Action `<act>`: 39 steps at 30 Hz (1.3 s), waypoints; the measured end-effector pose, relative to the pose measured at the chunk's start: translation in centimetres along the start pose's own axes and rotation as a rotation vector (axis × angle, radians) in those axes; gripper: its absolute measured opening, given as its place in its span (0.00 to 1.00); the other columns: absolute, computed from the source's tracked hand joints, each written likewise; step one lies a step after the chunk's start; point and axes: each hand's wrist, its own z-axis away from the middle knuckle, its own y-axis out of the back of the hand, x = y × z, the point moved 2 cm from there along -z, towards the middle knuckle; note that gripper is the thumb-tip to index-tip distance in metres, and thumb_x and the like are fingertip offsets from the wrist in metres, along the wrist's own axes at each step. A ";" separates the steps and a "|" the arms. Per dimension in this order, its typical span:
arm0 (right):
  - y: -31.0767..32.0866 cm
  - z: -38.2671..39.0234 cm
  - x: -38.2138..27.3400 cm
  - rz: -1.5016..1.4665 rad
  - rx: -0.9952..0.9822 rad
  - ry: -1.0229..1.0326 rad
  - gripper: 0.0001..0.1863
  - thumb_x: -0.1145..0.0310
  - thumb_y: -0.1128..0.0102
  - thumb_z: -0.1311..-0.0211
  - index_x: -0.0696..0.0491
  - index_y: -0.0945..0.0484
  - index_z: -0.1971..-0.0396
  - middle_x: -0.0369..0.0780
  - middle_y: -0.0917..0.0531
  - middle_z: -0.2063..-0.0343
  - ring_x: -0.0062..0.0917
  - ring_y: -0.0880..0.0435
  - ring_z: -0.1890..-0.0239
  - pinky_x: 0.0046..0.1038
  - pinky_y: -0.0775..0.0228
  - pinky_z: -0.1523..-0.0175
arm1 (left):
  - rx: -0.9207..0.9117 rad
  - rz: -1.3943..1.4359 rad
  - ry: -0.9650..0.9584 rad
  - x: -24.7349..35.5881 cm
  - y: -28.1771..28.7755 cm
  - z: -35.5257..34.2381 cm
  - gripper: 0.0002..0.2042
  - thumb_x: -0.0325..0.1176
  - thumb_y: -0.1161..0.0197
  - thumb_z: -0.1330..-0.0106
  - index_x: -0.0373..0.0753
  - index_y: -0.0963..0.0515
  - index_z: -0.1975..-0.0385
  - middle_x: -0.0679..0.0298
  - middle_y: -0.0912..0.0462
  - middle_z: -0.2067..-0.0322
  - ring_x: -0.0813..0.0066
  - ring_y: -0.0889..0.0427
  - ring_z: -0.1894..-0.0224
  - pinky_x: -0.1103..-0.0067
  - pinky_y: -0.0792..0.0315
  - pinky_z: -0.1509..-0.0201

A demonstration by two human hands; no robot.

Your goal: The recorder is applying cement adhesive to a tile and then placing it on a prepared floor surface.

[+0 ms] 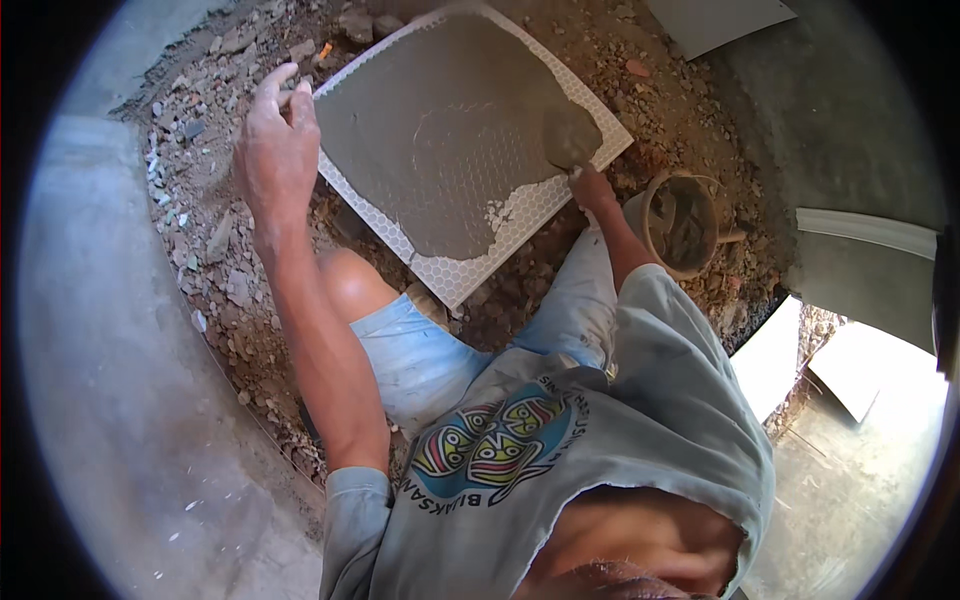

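Grey mortar (400, 130) coats most of a tile (455, 278), its margins left bare, as the right hand (592, 188) grips a trowel (570, 137) and the left hand (277, 140) hovers empty, fingers parted.

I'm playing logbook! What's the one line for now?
left hand beside tile, seemingly empty | right hand grips trowel on grey mortar | mortar covers most of tile, lower corner bare | bucket right of tile

The mortar (400, 110) looks matt, mostly smooth, on a honeycomb-textured tile (455, 282). Rubble (235, 280) is rough, the shirt (680, 385) matt cloth
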 end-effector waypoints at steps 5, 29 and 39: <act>-4.6 3.5 2.0 0.147 -0.069 0.338 0.18 0.59 0.43 0.42 0.60 0.25 0.62 0.50 0.18 0.70 0.36 0.16 0.68 0.39 0.25 0.64 | -0.047 0.067 -0.029 2.4 -1.4 0.0 0.17 0.42 0.46 0.34 0.48 0.25 0.48 0.54 0.17 0.61 0.55 0.18 0.59 0.66 0.28 0.54; -8.2 1.6 -12.8 -0.230 -0.353 0.260 0.17 0.62 0.42 0.48 0.62 0.21 0.66 0.52 0.18 0.70 0.42 0.16 0.67 0.40 0.26 0.61 | -0.148 -0.019 -0.013 -1.6 -4.0 -3.7 0.16 0.36 0.47 0.33 0.41 0.24 0.48 0.53 0.17 0.61 0.58 0.19 0.59 0.69 0.28 0.54; 18.2 16.7 0.5 0.068 -0.010 -0.287 0.22 0.49 0.44 0.42 0.46 0.26 0.53 0.46 0.17 0.63 0.40 0.18 0.58 0.41 0.27 0.55 | -0.353 0.082 0.006 0.2 -7.0 -4.0 0.17 0.38 0.47 0.33 0.43 0.26 0.46 0.52 0.18 0.61 0.59 0.18 0.61 0.69 0.28 0.56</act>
